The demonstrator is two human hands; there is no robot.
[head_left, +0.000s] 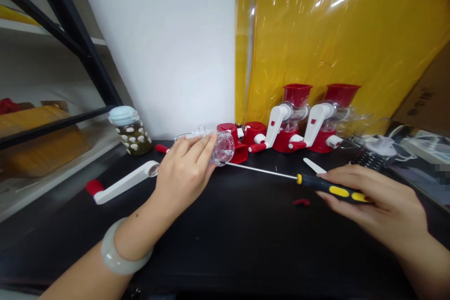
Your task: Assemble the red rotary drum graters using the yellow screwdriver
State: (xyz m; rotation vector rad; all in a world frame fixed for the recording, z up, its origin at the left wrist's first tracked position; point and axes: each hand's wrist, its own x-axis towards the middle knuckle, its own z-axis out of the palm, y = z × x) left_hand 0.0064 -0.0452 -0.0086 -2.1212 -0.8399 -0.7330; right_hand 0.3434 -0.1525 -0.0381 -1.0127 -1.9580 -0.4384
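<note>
My left hand (186,166) is wrapped over a clear plastic housing (224,147), its round ribbed end facing right. My fingers hide most of that part. In my right hand (393,208) I grip a screwdriver (316,185) with a black and yellow handle. Its long metal shaft points left, and the tip meets the lower rim of the clear housing; whether it touches a screw I cannot tell. Left of my left hand lies a white crank handle (126,184) with a red knob. A small red piece (301,202) lies below the screwdriver.
Two assembled red and white rotary graters (286,136) (321,138) stand at the back, beside red bases (255,133). A patterned bottle (130,131) with a blue lid is at left. Metal grater drums (369,157) and white parts lie right on the black table (246,243).
</note>
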